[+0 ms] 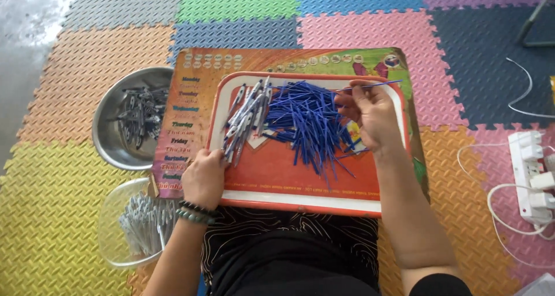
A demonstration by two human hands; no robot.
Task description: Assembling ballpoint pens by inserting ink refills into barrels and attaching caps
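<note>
- The floor is covered in foam mat tiles (75,70) in many colours, fitted together like a puzzle.
- A printed board (191,70) with an orange edge lies on the mat in front of my knees.
- On that board sits an orange tray (289,174) with a pale rim, and it is the surface I work on.
- A steel bowl (110,140) stands on the mat left of the board, holding dark small pen parts.
- A clear plastic bowl (110,238) sits by my left knee with white pen parts inside.
- A white power strip (529,174) with plugs and white cables lies at the far right.
- A heap of blue pen refills (306,119) fills the middle of the tray.
- A row of grey pen barrels (245,119) lies on the tray's left side, just beside the heap.
- My right hand (373,119) rests on the heap's right side, fingers curled, pinching a single blue refill (376,85) that points right.
- My left hand (203,177) is closed around the lower ends of the grey barrels at the tray's near left corner.
</note>
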